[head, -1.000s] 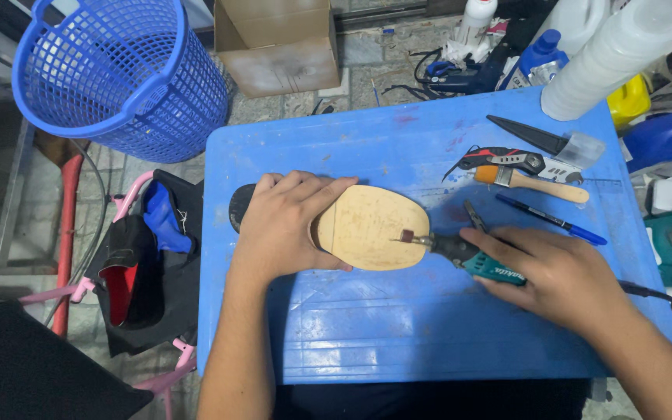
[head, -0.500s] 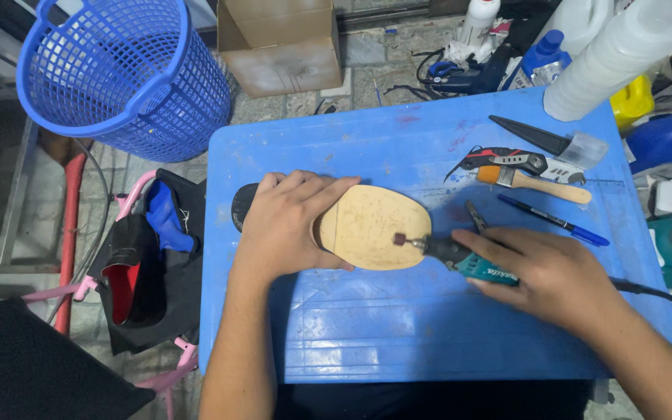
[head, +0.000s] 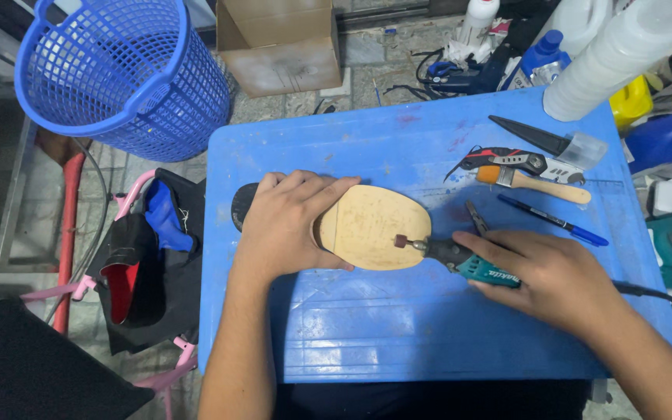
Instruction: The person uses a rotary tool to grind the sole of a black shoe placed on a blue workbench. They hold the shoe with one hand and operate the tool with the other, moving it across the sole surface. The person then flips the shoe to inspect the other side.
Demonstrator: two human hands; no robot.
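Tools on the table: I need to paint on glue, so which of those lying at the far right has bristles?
The wooden-handled brush, lying between the red and black cutter and the blue pen; neither of those has bristles.

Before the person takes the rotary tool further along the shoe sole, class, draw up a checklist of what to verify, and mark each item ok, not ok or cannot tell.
1. Sole held down: the left hand lies flat over the heel half of the tan shoe sole. Ok.
2. Tool gripped: the right hand is closed around the teal rotary tool. Ok.
3. Bit on the work: the small grinding bit meets the sole's surface. Ok.
4. Fingers apart from the bit: a gap of bare sole separates them. Ok.
5. Path free of the black pliers, which lie beside the tool. Ok.
6. Tool running: cannot tell.
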